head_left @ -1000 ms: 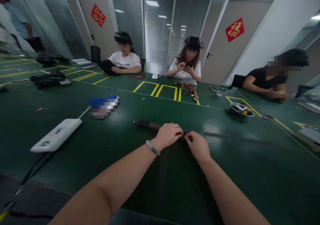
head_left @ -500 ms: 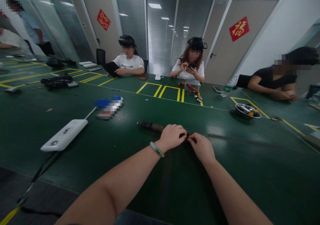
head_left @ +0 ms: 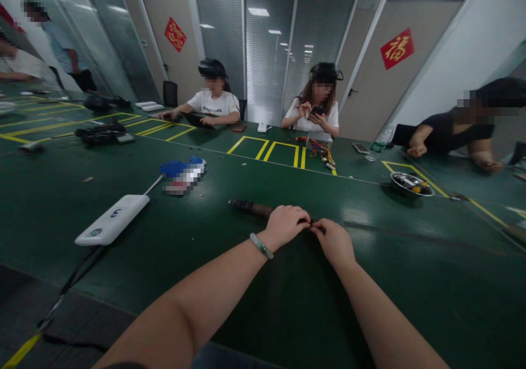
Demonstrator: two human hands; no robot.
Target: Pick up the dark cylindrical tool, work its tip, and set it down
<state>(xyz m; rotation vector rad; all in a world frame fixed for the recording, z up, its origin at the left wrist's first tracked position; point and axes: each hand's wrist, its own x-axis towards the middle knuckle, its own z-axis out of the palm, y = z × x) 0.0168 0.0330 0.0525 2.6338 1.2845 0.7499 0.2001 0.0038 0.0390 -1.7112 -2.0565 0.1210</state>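
A dark rod (head_left: 250, 207) is held flat on the table (head_left: 411, 281), wrapped by the left hand (head_left: 285, 224), its thin end pinched by the right hand (head_left: 335, 240). It looks stiff and light; the thick part is best gripped.

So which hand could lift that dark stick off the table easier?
Probably the left. The left hand curls over the dark stick, with the thick end poking out beside it, so it has the fuller grip. The right hand seems only to pinch its thin end.
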